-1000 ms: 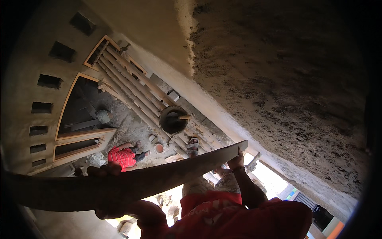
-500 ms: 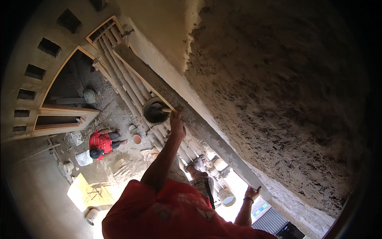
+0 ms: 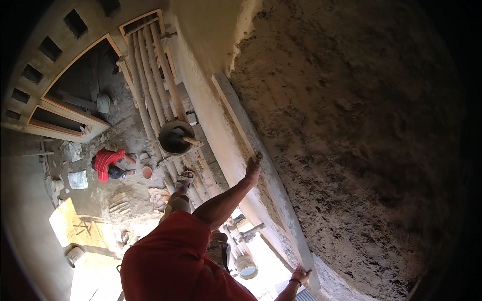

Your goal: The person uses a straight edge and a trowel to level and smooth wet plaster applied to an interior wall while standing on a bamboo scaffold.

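A long, straight grey board [image 3: 273,175], coated with mortar, lies along the rough wet-looking plaster wall [image 3: 351,150] on my right. My left hand [image 3: 253,171] holds its near edge around the middle, the fingers partly hidden by the board. Lower down, close to its bottom end, my right hand [image 3: 300,275] grips the same board, with a dark band on the wrist. To the left of the board, a dark bucket [image 3: 174,138] of grey mortar stands on the scaffold, and a wooden handle [image 3: 192,141] sticks out over its rim.
I stand on a scaffold of bamboo poles [image 3: 150,80] high above the floor. Below, a person in a red shirt [image 3: 109,164] bends beside a small orange-rimmed pot [image 3: 147,172]. Another bucket [image 3: 246,266] hangs or stands near the poles. Wooden frames [image 3: 75,118] line the left wall.
The board has swung from over the scaffold to the plaster wall, both hands moving with it. My left hand has shifted right and down. My view has turned; the person below has bent differently.
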Demonstrator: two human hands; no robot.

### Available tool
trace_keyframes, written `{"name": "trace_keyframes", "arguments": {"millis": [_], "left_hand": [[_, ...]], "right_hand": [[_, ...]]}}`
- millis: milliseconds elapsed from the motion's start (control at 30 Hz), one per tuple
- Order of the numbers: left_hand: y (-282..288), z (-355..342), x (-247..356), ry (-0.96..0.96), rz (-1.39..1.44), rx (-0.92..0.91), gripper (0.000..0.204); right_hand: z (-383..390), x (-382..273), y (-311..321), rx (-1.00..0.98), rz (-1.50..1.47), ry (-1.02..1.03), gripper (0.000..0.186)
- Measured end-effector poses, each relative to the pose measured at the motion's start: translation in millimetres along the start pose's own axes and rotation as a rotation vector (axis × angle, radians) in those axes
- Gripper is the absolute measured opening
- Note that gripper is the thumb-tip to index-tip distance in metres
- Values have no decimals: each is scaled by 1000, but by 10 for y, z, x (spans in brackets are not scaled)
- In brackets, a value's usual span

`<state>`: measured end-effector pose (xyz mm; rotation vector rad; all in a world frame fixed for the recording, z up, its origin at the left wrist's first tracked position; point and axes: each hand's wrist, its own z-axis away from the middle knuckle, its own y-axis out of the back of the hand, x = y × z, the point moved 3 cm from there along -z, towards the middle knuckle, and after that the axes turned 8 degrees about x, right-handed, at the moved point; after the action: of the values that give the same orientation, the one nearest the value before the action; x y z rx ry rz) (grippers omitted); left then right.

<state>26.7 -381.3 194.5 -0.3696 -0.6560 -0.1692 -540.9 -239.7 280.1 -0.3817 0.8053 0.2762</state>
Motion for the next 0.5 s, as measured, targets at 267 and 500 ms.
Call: {"name": "trace_keyframes", "arguments": {"millis": [267, 500], "left_hand": [[-374, 85, 359, -187, -60, 87, 46], [-670, 285, 1810, -451, -72, 126, 44]], "right_hand": [[-177, 86, -120, -184, -59, 67, 42], [800, 286, -869, -266, -214, -52, 42]]}}
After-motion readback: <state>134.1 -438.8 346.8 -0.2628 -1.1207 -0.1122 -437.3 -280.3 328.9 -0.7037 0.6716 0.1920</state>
